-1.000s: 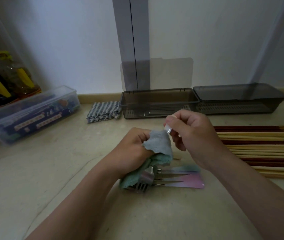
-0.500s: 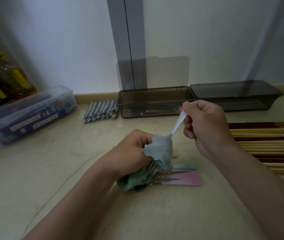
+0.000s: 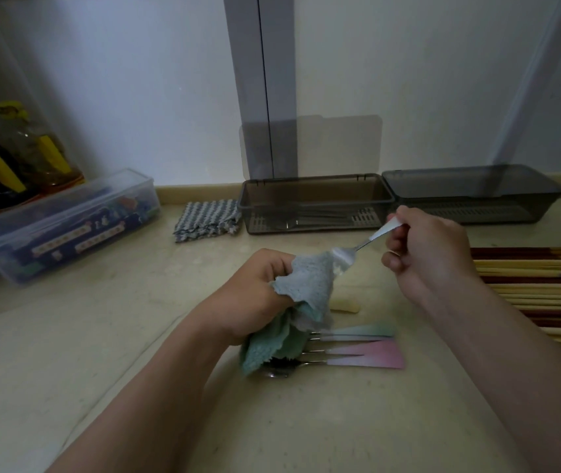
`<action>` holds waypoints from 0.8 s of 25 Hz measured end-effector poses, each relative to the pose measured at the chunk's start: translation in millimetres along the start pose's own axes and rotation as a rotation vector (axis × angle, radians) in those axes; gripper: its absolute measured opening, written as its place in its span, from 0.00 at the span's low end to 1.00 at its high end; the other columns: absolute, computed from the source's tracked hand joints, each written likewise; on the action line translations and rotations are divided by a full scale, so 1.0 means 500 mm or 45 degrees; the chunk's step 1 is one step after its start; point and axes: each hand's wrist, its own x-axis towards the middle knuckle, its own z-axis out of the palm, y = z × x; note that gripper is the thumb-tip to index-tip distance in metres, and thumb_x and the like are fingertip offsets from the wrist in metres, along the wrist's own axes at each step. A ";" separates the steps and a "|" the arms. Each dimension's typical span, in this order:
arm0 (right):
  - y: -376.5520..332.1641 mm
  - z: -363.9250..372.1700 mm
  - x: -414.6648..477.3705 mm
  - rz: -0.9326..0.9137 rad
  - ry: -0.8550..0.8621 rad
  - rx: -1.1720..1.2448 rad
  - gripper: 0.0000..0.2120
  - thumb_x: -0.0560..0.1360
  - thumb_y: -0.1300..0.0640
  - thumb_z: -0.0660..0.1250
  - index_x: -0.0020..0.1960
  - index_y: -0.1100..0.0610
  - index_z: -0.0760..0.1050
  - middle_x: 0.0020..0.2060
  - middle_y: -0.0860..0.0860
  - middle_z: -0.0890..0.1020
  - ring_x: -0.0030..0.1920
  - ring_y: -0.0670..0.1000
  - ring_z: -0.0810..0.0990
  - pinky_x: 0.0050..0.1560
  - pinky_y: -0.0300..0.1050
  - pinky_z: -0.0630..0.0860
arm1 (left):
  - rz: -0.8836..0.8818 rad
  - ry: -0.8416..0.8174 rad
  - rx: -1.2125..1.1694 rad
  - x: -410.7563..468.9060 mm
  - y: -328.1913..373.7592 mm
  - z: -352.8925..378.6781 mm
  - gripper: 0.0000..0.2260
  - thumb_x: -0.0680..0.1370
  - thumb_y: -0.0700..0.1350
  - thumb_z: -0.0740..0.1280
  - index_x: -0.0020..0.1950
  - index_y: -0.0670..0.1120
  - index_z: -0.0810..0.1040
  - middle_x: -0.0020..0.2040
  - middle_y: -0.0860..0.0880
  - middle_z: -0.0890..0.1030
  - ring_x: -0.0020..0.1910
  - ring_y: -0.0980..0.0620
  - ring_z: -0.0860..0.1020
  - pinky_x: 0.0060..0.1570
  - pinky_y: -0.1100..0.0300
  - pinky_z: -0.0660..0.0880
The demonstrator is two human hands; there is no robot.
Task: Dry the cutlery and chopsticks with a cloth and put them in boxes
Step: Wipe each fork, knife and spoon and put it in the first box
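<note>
The R hand fingers are curled round the handle end of a utensil, so it is gripped and held up off the bench. Its head is probably a fork's, but glare there makes that hard to tell. The long axis runs from the fingers down and to the left, with the head touching the top edge of the cloth. The cloth is bunched in the L hand, whose fingers are closed on it, and its lower folds hang over the heads of the cutlery left on the bench.

The open box lies just beyond the R hand, towards the wall, w/ its long side running left-right, approx. in line w/ the utensil's axis. It is judged that little turning is needed, only a short carry forward by the R hand, which is much the nearer. A 2nd box is seen to the right w/ its lid on. The chopsticks are laid out right of the R wrist, none yet boxed.
</note>
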 end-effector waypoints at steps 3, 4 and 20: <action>-0.001 -0.019 0.025 0.160 0.082 0.159 0.04 0.80 0.59 0.64 0.48 0.57 0.77 0.33 0.50 0.74 0.30 0.46 0.72 0.24 0.40 0.64 | 0.000 0.275 -0.167 0.001 -0.001 -0.011 0.12 0.69 0.41 0.63 0.25 0.47 0.78 0.24 0.52 0.75 0.24 0.56 0.73 0.28 0.67 0.70; 0.001 -0.023 0.029 0.164 0.061 0.183 0.04 0.81 0.58 0.64 0.50 0.57 0.77 0.34 0.51 0.76 0.31 0.46 0.73 0.26 0.39 0.66 | -0.002 0.356 -0.226 0.004 -0.002 -0.012 0.12 0.68 0.42 0.64 0.25 0.47 0.79 0.24 0.52 0.75 0.24 0.56 0.74 0.29 0.66 0.71; -0.012 0.176 0.191 -0.407 -0.440 -0.586 0.11 0.80 0.70 0.62 0.50 0.57 0.80 0.46 0.61 0.85 0.43 0.55 0.87 0.37 0.44 0.83 | 0.035 0.486 -0.235 0.021 -0.012 -0.013 0.13 0.70 0.43 0.64 0.24 0.49 0.78 0.24 0.55 0.74 0.25 0.58 0.73 0.29 0.66 0.70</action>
